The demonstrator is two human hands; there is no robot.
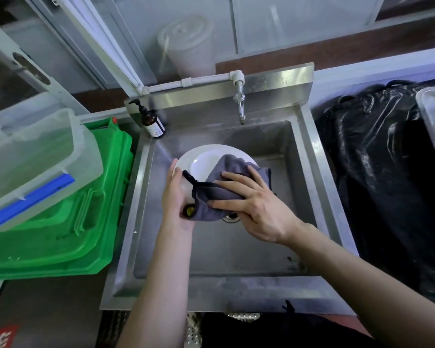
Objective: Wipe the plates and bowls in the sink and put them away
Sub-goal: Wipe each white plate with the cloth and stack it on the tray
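A white plate [201,158] is held over the steel sink [309,156], tilted a little toward me. My left hand [177,197] grips its left rim, thumb on the top edge. A grey cloth [226,177] with dark trim covers the plate's right and near half. My right hand [251,204] lies flat on the cloth, fingers spread and pressing it against the plate. The plate's near part is hidden under cloth and hands. No other dishes show in the basin.
A tap [240,101] hangs at the sink's back, with a brown pump bottle [152,123] at the back left corner. Left of the sink sit a green crate [86,209] and a clear lidded tub [35,159]. A black bag [387,159] fills the right.
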